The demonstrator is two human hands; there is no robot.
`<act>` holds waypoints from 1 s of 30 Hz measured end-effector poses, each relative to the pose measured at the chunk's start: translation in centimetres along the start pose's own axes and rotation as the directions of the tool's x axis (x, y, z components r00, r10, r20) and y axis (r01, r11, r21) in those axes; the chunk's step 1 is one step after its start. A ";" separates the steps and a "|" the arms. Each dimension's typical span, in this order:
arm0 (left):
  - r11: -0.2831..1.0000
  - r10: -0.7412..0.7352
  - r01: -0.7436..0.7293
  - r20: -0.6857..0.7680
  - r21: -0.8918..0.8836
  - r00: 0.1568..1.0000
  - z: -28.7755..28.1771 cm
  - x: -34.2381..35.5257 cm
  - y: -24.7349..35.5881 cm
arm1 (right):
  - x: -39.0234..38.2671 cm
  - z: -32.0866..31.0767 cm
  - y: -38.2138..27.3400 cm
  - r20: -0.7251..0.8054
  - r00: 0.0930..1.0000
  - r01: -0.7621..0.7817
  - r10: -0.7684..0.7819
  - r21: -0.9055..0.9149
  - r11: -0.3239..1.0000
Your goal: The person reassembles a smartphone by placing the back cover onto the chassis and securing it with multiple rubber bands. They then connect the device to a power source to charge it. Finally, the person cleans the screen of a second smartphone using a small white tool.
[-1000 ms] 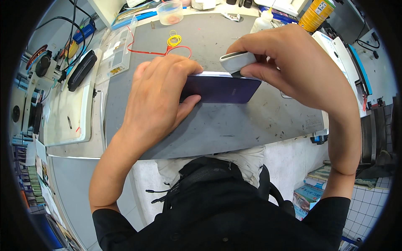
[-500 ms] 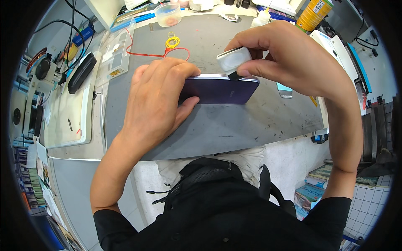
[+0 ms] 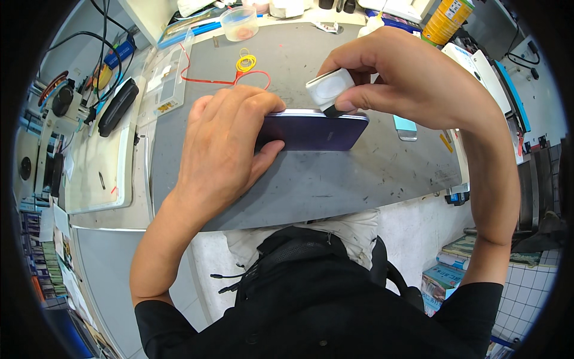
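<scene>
A dark purple phone (image 3: 317, 133) stands on its long edge on the grey mat, its back toward me. My left hand (image 3: 224, 134) grips its left end, thumb on the near face and fingers over the top. In my right hand (image 3: 388, 84) is a small white block-shaped tool with a black tip (image 3: 330, 90), pinched between thumb and fingers. Its black tip meets the phone's upper edge, right of the middle; the exact contact is too small to make out. The phone's far face is hidden.
Beyond my left hand lie a coiled yellow cord (image 3: 246, 62) and a red strap (image 3: 209, 78). A clear round tub (image 3: 239, 25) stands at the back. A light blue card-like piece (image 3: 405, 125) is right of the phone. An off-white tray (image 3: 98, 170) lies left.
The white tool has shifted slightly left along the phone's upper edge, together with my right hand. My left hand keeps its hold, and the phone stays nearly in place.
</scene>
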State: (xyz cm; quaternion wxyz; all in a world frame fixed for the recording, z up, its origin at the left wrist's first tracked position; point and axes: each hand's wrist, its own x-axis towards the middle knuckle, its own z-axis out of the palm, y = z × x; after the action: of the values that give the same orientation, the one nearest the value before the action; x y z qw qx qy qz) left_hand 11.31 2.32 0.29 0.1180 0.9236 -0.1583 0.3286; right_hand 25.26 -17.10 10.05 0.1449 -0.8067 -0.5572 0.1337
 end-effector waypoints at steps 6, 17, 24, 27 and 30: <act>1.000 -0.006 0.006 0.018 0.004 1.000 -0.1 -0.1 0.0 | 0.4 -0.1 -0.2 0.026 0.999 -0.021 0.020 0.035 0.999; 1.000 -0.008 0.007 0.059 0.014 0.998 -0.2 0.0 -0.2 | 0.5 0.1 -0.3 -0.028 0.995 0.099 -0.099 -0.025 0.995; 1.000 -0.022 0.023 0.076 -0.002 0.997 -0.2 0.0 -0.2 | 0.1 1.1 0.7 -0.198 0.936 0.269 -0.292 -0.135 0.954; 1.000 -0.018 0.019 0.061 -0.012 0.998 -0.1 0.1 -0.3 | 0.1 1.6 0.7 -0.243 0.934 0.246 -0.264 -0.100 0.964; 0.999 -0.004 0.004 0.018 -0.035 1.000 0.1 0.2 -0.3 | 0.1 1.8 0.8 -0.257 0.929 0.242 -0.265 -0.119 0.963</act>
State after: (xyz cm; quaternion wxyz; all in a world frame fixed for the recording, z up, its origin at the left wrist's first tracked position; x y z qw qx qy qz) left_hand 11.64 2.48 0.28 0.1333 0.9247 -0.1633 0.3170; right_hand 25.31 -17.15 8.09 0.2009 -0.7440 -0.6369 -0.0213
